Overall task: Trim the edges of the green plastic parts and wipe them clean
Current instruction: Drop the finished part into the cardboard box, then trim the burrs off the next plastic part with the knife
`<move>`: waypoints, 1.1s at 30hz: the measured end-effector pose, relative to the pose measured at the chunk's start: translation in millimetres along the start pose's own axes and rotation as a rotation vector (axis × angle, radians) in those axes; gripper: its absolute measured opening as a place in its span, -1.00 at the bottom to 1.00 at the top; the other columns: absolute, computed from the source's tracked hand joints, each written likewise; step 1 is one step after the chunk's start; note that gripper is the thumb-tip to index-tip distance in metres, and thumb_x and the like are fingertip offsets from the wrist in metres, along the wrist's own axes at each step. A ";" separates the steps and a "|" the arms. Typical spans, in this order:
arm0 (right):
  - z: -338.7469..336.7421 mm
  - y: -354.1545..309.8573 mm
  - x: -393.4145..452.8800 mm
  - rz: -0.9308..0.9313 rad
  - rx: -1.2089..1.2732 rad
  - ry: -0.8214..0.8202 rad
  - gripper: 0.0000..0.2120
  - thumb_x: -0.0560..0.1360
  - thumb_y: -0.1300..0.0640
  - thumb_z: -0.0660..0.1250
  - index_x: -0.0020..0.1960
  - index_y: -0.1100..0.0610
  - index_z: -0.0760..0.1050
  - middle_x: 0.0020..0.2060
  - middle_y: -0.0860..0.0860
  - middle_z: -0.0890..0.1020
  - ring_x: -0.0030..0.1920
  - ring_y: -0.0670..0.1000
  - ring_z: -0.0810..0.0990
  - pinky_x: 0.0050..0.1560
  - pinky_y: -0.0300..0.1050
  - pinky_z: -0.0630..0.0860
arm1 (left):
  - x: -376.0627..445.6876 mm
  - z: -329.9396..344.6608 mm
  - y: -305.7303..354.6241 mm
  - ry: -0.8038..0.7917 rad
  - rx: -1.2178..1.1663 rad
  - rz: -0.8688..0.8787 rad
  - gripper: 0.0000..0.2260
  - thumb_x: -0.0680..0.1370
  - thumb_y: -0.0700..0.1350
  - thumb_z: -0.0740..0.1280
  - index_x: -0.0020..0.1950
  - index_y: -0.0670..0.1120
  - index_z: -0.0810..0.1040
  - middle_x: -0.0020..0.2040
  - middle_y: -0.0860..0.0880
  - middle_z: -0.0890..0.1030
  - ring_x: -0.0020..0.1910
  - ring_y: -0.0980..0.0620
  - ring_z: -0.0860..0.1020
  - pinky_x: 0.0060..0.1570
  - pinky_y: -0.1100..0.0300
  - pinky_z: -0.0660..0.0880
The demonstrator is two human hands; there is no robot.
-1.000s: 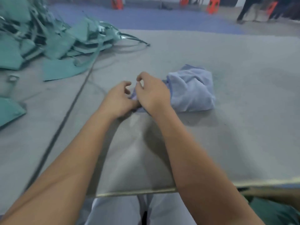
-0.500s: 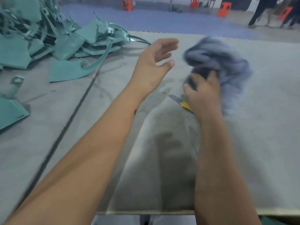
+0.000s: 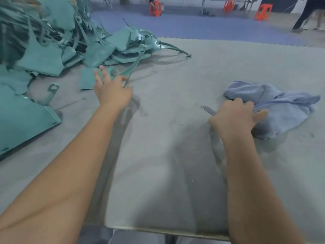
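Grey felt-covered table (image 3: 175, 155), blue floor mats and orange stools (image 3: 155, 8) beyond. Green plastic parts (image 3: 52, 55) heaped at far left, one flat piece (image 3: 88, 80) lying loose at the pile's near edge. Left hand (image 3: 112, 90) reaching there, fingers spread wide, seemingly touching a thin green strip (image 3: 131, 69); grip unclear. Right hand (image 3: 233, 117) resting on the blue cloth (image 3: 284, 110), fingers loosely curled, a blade (image 3: 208, 110) just beside it. Best to draw out one part only, clear of tangled strips, then take the blade by its handle.
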State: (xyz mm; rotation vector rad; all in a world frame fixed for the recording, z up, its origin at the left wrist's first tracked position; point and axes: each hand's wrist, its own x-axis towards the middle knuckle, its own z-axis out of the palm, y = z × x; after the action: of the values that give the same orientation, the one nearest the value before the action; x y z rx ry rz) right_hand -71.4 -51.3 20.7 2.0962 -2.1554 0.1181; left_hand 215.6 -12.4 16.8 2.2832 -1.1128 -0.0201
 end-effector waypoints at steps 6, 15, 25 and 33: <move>7.9 2.2 3.8 0.006 -0.032 0.052 -0.65 0.55 -0.18 0.16 0.08 0.06 0.51 0.12 0.08 0.46 0.25 0.17 0.30 0.33 0.28 0.11 | 18.6 6.9 -3.3 -0.072 0.088 0.152 -0.61 0.53 -0.08 0.26 0.35 0.15 0.46 0.60 -0.11 -0.19 0.55 -0.13 -0.30 0.48 -0.15 -0.23; 8.9 3.9 7.8 0.028 -0.019 0.003 -0.72 0.52 -0.09 0.10 -0.03 0.06 0.47 0.12 0.11 0.43 0.25 0.18 0.26 0.34 0.21 0.12 | 31.7 30.4 21.7 -0.366 0.039 0.205 -0.73 0.52 -0.01 0.32 0.20 -0.01 0.59 0.51 -0.11 0.26 0.51 -0.14 0.10 0.44 0.03 0.11; 1.4 -23.5 1.6 -0.068 1.181 0.292 -0.95 0.56 0.19 0.15 -0.07 0.08 0.31 -0.20 0.03 0.59 -0.13 0.14 0.54 -0.01 0.15 0.46 | -34.5 25.1 37.9 -0.331 -0.638 0.130 -0.55 0.56 -0.09 0.27 -0.56 -0.08 0.46 -0.43 -0.15 0.57 -0.18 -0.10 0.65 -0.13 0.16 0.49; 20.9 -42.4 -4.5 -0.122 1.080 0.138 -0.89 0.57 0.05 0.15 -0.10 0.05 0.33 -0.37 -0.06 0.46 -0.32 0.04 0.41 -0.30 -0.02 0.25 | -51.7 16.7 29.3 -0.274 -0.642 -0.002 -0.49 0.46 0.07 0.46 0.37 -0.01 0.45 0.18 0.07 0.52 0.13 0.10 0.50 0.07 0.24 0.43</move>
State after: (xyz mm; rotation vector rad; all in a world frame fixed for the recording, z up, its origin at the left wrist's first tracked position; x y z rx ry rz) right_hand -29.8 -51.2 -2.1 2.5117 -2.0568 1.6667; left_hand 156.7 2.8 6.0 1.7305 -1.0428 -0.6164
